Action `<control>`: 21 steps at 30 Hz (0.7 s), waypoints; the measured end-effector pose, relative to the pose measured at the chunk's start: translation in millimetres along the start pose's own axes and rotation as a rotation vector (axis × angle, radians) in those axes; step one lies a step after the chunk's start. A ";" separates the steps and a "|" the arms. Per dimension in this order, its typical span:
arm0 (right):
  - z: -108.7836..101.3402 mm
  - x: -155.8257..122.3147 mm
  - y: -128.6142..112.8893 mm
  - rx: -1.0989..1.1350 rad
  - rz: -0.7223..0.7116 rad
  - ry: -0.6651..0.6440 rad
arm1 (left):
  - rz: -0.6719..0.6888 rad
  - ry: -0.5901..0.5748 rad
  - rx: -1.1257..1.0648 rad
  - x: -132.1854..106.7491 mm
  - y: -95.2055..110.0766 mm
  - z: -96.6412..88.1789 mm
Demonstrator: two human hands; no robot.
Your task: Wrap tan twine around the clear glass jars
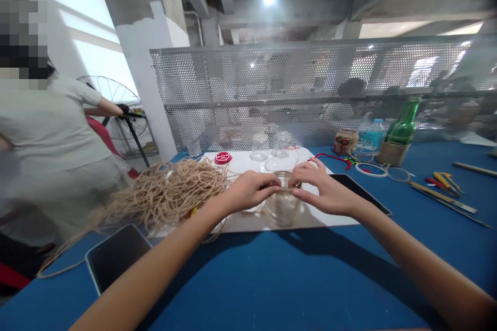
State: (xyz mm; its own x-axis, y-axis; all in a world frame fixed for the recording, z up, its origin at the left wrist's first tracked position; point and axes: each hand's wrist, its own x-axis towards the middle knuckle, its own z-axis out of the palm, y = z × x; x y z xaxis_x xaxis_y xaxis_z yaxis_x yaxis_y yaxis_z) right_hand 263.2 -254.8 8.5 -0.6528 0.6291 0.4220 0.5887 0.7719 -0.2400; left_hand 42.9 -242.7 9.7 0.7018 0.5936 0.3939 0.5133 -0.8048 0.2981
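A clear glass jar stands upright in front of me on a white sheet. On its left side, my left hand is closed, thumb and fingers pinching at the rim. From the right, my right hand grips the same rim, thumb in front and fingers curled over the edge, one finger raised. A brownish line runs along the jar's neck between both hands; I cannot tell whether it is twine. A large tangled heap of jute twine lies left of my left hand.
A phone lies at front left, a dark tablet-like slab at right. Behind stand glass jars and a red lid. Rightward are a green bottle, wrapped jar, cutters. A person stands left.
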 end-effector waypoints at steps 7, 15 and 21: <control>8.2 -1.2 -9.3 -0.105 -0.058 0.067 | 0.003 0.016 -0.010 1.9 7.6 1.7; 11.0 1.2 -6.6 -0.105 -0.064 0.079 | -0.027 0.017 0.021 4.0 8.3 3.9; 13.0 2.1 -2.2 -0.072 -0.088 0.078 | 0.002 -0.022 0.015 0.1 1.2 0.4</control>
State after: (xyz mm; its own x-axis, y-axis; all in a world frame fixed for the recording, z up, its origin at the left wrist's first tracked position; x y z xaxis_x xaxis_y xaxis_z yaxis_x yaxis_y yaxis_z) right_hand 254.3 -254.0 -1.5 -0.6657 0.5483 0.5062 0.5658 0.8131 -0.1368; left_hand 43.7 -243.7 9.7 0.7134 0.5917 0.3753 0.5192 -0.8061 0.2839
